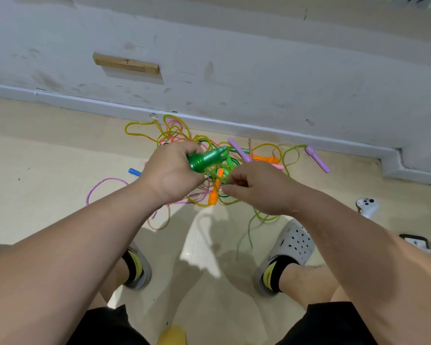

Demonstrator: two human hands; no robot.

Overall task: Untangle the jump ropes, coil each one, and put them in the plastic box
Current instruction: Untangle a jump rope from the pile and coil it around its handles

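Observation:
A tangled heap of jump ropes [174, 131] lies on the floor by the wall, with yellow-green, pink, green and braided purple cords crossing each other. My left hand [171, 171] is closed around a green handle [207, 158] held above the heap. My right hand [256, 186] pinches a thin green cord [215, 176] that runs from that handle. Orange handles [214, 192], purple handles [317, 159] and a blue handle [134, 172] lie in and around the heap. No plastic box is in view.
The white wall and its baseboard [259, 129] run right behind the heap. My two feet in grey clogs [294, 245] stand on the beige floor just below it. A white game controller [367, 205] lies at the right edge.

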